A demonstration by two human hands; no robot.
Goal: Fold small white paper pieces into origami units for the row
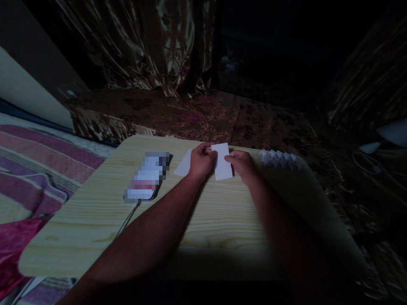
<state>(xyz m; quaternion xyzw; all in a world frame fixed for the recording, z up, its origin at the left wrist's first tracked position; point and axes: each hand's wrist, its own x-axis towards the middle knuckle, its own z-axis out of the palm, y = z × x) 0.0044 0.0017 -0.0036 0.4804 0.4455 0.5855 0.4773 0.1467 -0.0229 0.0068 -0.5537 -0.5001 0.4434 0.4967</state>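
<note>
Both of my hands hold a small white paper slip [222, 165] over the far part of a light wooden table [190, 228]. My left hand [201, 161] pinches the slip's upper left edge, fingers closed. On the slip's right edge, my right hand [241, 164] grips with curled fingers. Another white paper piece [183, 166] lies flat just left of my left hand. A row of several folded white paper shapes [280, 159] sits on the table to the right of my right hand.
A blurred-out phone-like object [146, 177] with a cable lies on the table's left part. A striped pink blanket [34, 169] is to the left, a dark patterned cushion [190, 114] and shiny curtain [143, 42] behind. The right side is dark.
</note>
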